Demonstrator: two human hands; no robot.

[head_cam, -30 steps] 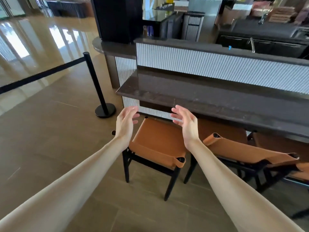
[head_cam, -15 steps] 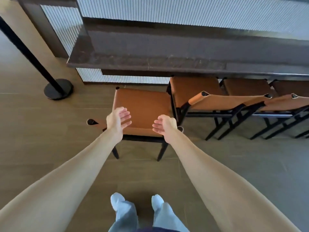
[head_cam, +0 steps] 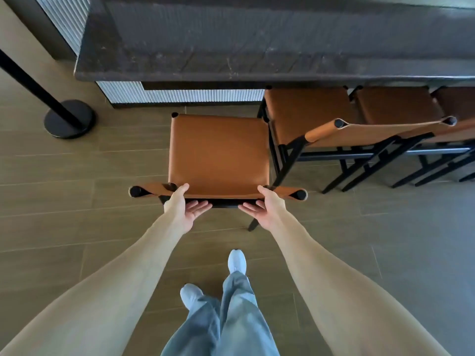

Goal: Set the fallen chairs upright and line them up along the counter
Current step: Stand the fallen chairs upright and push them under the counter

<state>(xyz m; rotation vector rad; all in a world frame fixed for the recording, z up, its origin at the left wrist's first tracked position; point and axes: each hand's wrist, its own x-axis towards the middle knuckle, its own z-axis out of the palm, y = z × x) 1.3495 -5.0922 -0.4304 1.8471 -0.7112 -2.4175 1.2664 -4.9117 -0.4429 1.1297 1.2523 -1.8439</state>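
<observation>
Standing upright short of the counter (head_cam: 257,47), seat toward it, backrest sling nearest: end chair (head_cam: 218,152). Left hand (head_cam: 186,208) and right hand (head_cam: 264,210) level at the backrest, thumbs over its top edge, fingers spread below, not clamped. Likely push straight counterward, beside neighbouring chair (head_cam: 308,116).

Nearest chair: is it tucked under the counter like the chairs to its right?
No, the nearest chair stands clear of the counter edge, while the next chair has its seat partly beneath it.
</observation>
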